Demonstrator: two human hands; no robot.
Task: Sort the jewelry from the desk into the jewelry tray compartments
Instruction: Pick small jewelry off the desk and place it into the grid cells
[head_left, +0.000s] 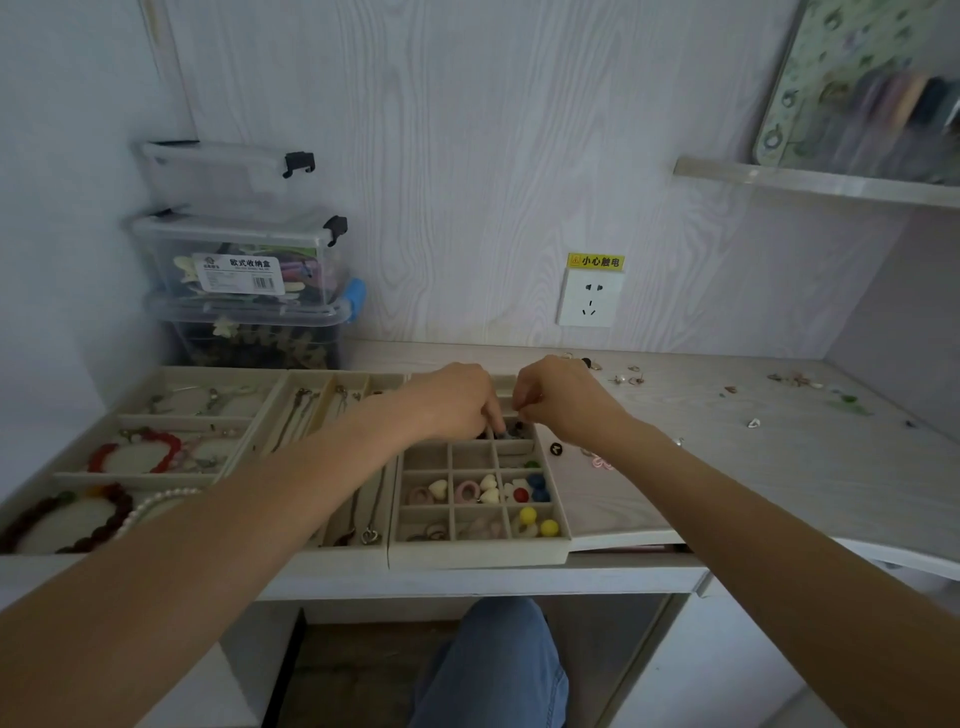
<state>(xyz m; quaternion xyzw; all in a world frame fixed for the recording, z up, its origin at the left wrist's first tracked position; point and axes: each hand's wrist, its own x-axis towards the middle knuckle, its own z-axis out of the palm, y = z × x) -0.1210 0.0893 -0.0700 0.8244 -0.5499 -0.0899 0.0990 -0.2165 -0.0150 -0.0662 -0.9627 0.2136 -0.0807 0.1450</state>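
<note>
While both hands hovered over the jewelry tray (561, 525), a small dark piece (514, 430) was apparently being set in a far compartment; left hand (457, 402) fingers pointed down, right hand (563, 397) fingers curled, contents unclear. More loose jewelry (631, 378) awaited collection from the counter (753, 467).

I'm sitting at a small wood-grain worktop (727, 441) tucked into a home alcove. Stacked clear storage boxes (244, 270) fill the corner (hair clips inside one), with a wall socket (589, 297) and a shelf (815, 184) above.
</note>
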